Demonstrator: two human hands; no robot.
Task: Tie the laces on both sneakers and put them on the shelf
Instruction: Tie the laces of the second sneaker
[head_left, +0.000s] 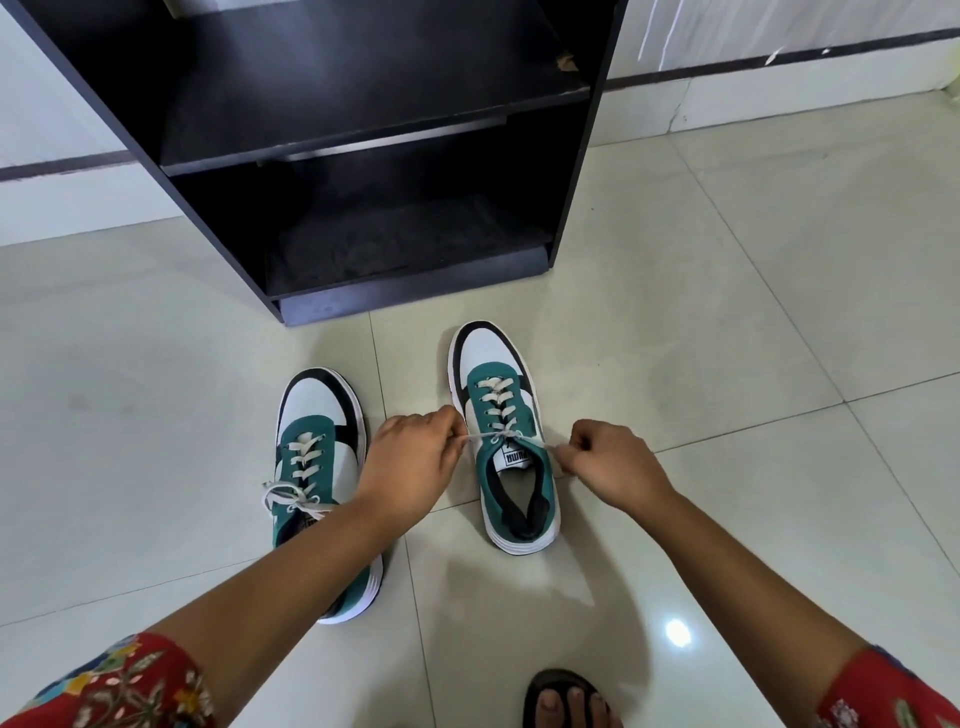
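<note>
Sneakers sit mid-frame on the floor. The left sneaker (317, 467) has a bow. Over the right sneaker (506, 441), the left hand (410, 462) and right hand (610, 465) pinch the lace (498, 436) ends, pulling sideways to tighten. The shelf (363, 145) waits above.

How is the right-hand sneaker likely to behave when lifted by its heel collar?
The right sneaker probably stays stiff: its thick white sole looks firm. It likely won't roll, since it sits flat on the floor tiles. Its lace, pulled taut between both hands, looks floppy.

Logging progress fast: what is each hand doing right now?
Left hand: closed, pinching one end of the right sneaker's lace.
Right hand: closed, pinching the other end, pulled taut.
</note>
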